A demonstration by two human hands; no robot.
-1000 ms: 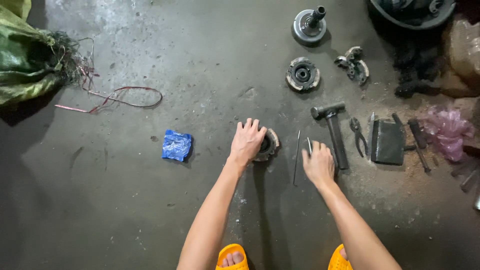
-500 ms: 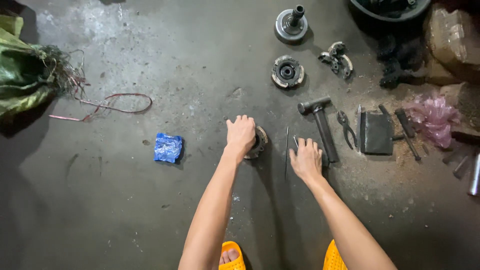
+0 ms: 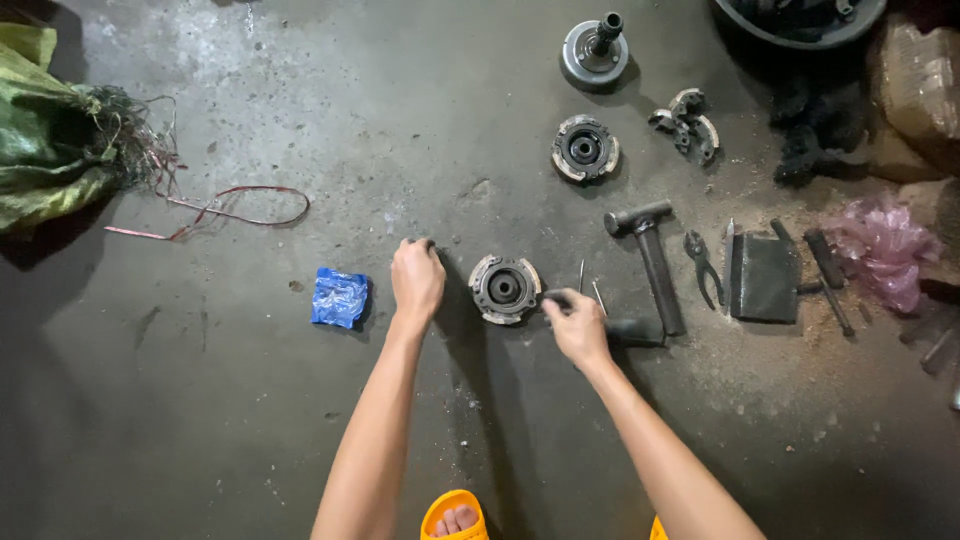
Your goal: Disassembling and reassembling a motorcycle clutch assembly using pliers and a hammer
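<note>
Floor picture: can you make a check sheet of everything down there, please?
Surface: grey concrete floor, dusty and stained.
Job's things: round metal part between the hands, touched by neither.
Clutter: hammer, pliers, blue packet, two more round parts.
Grippers: left hand fingertips on floor; right hand pinches a small dark piece.
Cables: red cord.
Surroundings: green sack, pink bag.

Both forearms extend forward; left hand [image 3: 417, 280] loosely curled, knuckles up; right hand [image 3: 577, 323] fingers pinched (grip contents unclear).
</note>
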